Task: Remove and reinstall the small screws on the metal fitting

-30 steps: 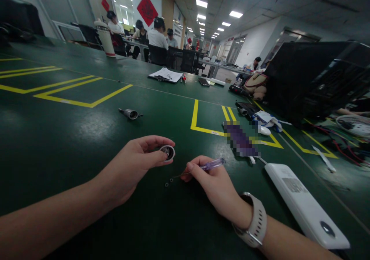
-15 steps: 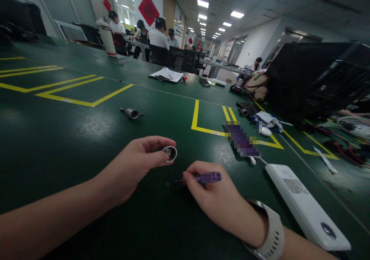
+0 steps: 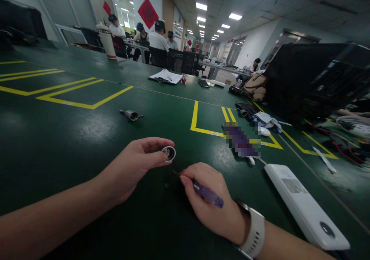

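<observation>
My left hand (image 3: 141, 161) is closed around a round metal cup-shaped part (image 3: 168, 154), its open end facing me and small pieces showing inside. In my right hand (image 3: 205, 198) is a screwdriver with a purple see-through handle (image 3: 209, 194), its thin shaft pointing left toward the cup. A tiny dark piece is at the shaft's tip, too small to name for sure. Below it on the green table lies a small nut-like ring (image 3: 166, 185). Farther back rests another metal cone-shaped part (image 3: 131, 115) on its side.
A blurred-out phone (image 3: 241, 140) and a white power bank (image 3: 306, 206) joined by a cable lie at the right. Papers on a clipboard (image 3: 166, 76) and a tumbler (image 3: 106, 42) stand farther back. A large black monitor (image 3: 315, 82) is at the right; people sit behind.
My right hand has lifted the screwdriver tip off the table and tilted it upward toward the metal cup, its handle swinging down. The left hand stays almost where it was.
</observation>
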The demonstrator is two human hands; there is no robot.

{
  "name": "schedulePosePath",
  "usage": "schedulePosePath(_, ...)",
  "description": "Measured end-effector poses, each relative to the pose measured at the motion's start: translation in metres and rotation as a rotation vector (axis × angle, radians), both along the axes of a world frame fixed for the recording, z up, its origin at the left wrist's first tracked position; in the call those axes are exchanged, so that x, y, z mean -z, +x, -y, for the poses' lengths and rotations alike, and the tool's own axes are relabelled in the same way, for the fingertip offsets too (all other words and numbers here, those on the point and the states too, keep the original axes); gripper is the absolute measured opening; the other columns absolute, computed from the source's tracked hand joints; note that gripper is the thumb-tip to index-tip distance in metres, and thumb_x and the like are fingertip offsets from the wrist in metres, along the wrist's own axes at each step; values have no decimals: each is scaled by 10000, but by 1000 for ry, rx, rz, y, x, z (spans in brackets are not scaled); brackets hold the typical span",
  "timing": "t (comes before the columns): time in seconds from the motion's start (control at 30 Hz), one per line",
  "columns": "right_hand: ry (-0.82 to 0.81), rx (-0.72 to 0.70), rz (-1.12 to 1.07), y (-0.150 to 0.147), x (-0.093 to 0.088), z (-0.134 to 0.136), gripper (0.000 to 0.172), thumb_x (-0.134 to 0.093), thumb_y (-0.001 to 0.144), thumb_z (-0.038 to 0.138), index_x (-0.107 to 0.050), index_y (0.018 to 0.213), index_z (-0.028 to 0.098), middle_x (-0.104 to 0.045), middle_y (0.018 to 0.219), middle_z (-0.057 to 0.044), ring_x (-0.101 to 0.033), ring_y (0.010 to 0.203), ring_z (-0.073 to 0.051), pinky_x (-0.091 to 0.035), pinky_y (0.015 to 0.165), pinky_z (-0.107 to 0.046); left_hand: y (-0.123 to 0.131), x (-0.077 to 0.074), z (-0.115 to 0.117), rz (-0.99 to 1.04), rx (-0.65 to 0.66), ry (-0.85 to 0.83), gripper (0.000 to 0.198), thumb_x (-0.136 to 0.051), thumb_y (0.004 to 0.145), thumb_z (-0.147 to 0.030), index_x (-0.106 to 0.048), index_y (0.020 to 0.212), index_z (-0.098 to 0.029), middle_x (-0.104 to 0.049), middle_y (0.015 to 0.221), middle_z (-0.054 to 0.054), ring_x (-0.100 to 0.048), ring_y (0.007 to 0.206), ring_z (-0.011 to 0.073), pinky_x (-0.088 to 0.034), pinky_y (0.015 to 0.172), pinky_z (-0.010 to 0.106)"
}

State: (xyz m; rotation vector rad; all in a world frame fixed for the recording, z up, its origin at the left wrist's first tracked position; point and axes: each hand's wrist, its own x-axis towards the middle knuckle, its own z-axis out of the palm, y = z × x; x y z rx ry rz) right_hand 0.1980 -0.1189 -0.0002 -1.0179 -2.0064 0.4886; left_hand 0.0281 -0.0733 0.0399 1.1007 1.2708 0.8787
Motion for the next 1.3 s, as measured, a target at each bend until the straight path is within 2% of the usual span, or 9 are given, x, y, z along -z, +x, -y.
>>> schedulePosePath(0.13, 205, 19, -33, 1, -4, 3, 157, -481, 827, 98, -582, 916, 178, -672, 869, -56, -626, 840, -169, -491, 820, -353, 1, -2, 2, -15, -10, 6, 259, -700, 636, -203, -687, 892, -169, -720, 898, 51, -663, 852, 212, -515, 839, 349)
schedulePosePath(0.23, 285, 34, -17, 2, -6, 2, 168, -481, 828, 97, -575, 934, 186, -682, 883, -59, -632, 867, -177, -496, 848, -380, 3, -3, 4, -21, 9, -4, 254, -688, 624, -193, -694, 877, -167, -726, 867, 47, -666, 837, 214, -519, 820, 348)
schedulePosePath(0.6, 275, -12, 32, 1, -4, 1, 141, -514, 833, 96, -577, 948, 148, -667, 923, -78, -612, 882, -160, -501, 834, -344, 7, 0, 9, -149, 96, 57, 247, -650, 636, -218, -718, 872, -188, -737, 789, 39, -666, 763, 207, -517, 693, 302)
schedulePosePath(1.03, 310, 8, 68, -2, -7, 5, 129, -517, 823, 87, -587, 922, 129, -675, 906, -85, -614, 864, -165, -507, 831, -341, 8, -1, 8, -170, 110, 108, 218, -621, 655, -209, -733, 842, -196, -747, 795, 20, -674, 758, 194, -516, 722, 287)
schedulePosePath(1.3, 353, 5, 94, -1, -4, 3, 111, -534, 821, 80, -590, 912, 110, -671, 907, -88, -611, 871, -160, -494, 855, -325, 5, 5, 5, -172, 142, 122, 264, -617, 650, -211, -717, 890, -167, -749, 811, 20, -673, 766, 183, -516, 733, 281)
